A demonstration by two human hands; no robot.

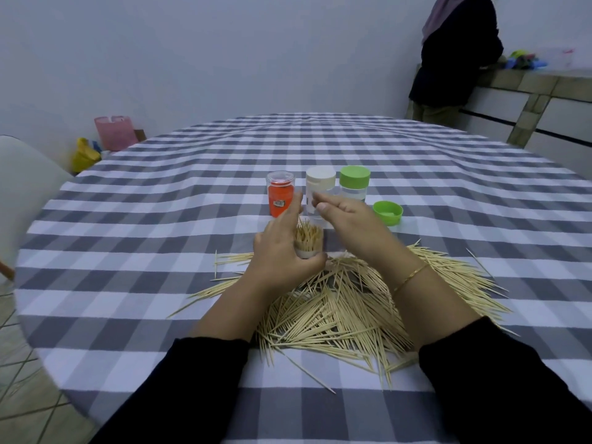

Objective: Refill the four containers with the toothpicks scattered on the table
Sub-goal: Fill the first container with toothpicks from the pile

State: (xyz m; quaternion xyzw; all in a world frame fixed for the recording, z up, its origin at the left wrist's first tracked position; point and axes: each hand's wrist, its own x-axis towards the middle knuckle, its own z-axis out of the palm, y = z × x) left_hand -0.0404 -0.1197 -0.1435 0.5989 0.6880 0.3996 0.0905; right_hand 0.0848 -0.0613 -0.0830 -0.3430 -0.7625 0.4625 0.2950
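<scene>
A big heap of toothpicks (pixel 333 312) lies on the checked tablecloth in front of me. My left hand (pixel 282 248) grips a small clear container (pixel 84 248) packed with upright toothpicks, index finger raised beside it. My right hand (pixel 349 222) hovers just above and right of that container, fingers bent; whether it pinches any toothpicks is unclear. Behind stand an orange-labelled clear container (pixel 281 195), a white-capped container (pixel 320 187) and a green-capped container (pixel 354 184). A loose green cap (pixel 388 213) lies to the right.
The round table (pixel 160 219) has a grey-white checked cloth. A white chair (pixel 22 187) stands at the left. Pink and yellow bags (pixel 105 139) sit on the floor beyond. A person in dark clothes (pixel 455 59) stands at a counter at the far right.
</scene>
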